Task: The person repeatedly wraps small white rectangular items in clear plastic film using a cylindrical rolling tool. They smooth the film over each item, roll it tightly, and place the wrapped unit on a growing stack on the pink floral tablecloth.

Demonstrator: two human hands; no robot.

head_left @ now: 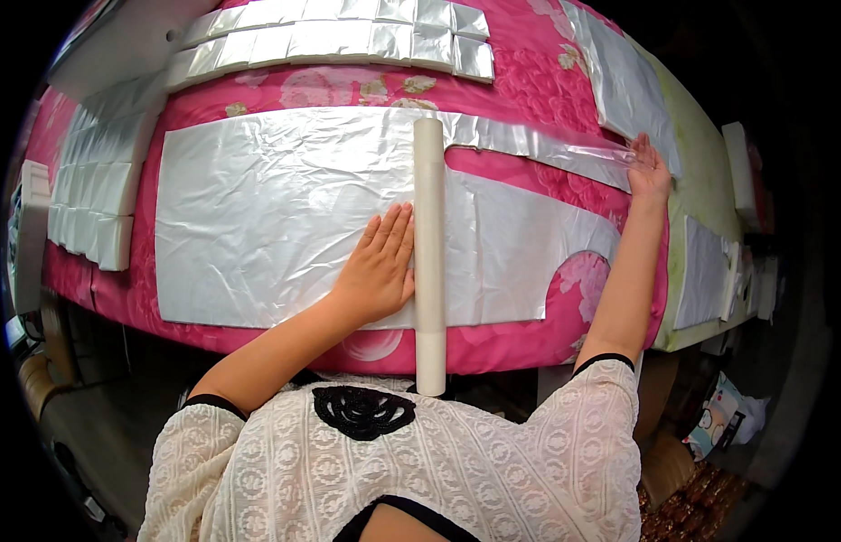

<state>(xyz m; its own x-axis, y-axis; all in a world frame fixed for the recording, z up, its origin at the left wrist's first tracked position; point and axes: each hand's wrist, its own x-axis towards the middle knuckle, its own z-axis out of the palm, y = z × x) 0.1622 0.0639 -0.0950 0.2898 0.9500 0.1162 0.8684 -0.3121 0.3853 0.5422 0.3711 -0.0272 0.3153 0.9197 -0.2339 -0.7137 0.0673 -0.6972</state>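
A large silvery-white plastic vest bag (276, 217) lies flat on the pink cloth, its two handle strips reaching to the right. Across it rests a long cream-coloured tube (429, 262), with its near end jutting past the table edge toward me. My left hand (380, 262) presses flat on the bag just left of the tube, fingers stretched and nearly together. Out at the right, my right hand (649, 168) has its fingers closed on the end of the far handle strip (547, 154). There the thin film looks gathered and slightly lifted.
Folded silvery bags (339, 41) lie in overlapping rows along the back, and more folded stacks (99, 172) at the left. Flat bags (624, 77) lie at the far right, beside a pale green surface (696, 144) with another white stack (700, 271).
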